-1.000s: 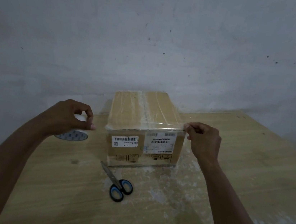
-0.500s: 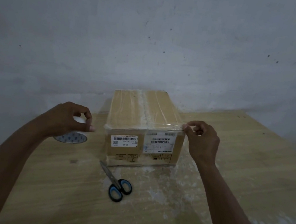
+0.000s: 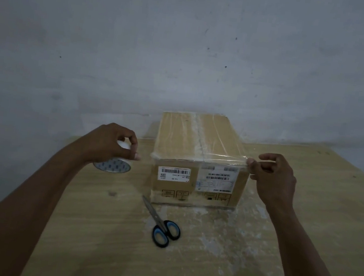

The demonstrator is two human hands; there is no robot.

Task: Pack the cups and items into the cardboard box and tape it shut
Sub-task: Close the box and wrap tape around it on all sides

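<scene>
Pinching the end of a clear strip (image 3: 224,159) between thumb and forefinger: right hand (image 3: 274,182), just off the near right top corner of the box (image 3: 199,138), other fingers curled. Opposite it the left hand (image 3: 111,143) is curled round a roll (image 3: 112,165), held above the desk (image 3: 315,225) just left of the box's near left corner, patterned side toward the camera. The strip runs taut along the box's near top edge; whether it reaches the roll cannot be told.

The box is cardboard with its flaps closed and clear tape along the centre seam and over the top. It stands on the desk near the wall (image 3: 188,46), between the two hands. Its near face has two white barcode labels (image 3: 174,174) side by side, with printed symbols below.

Scissors (image 3: 161,224) — blue-and-black handles, blades together, flat on the desk just in front of the box, tips toward its lower left corner.

Desk: pale wood with whitish scuffs around the box. Wall: grey, speckled.
</scene>
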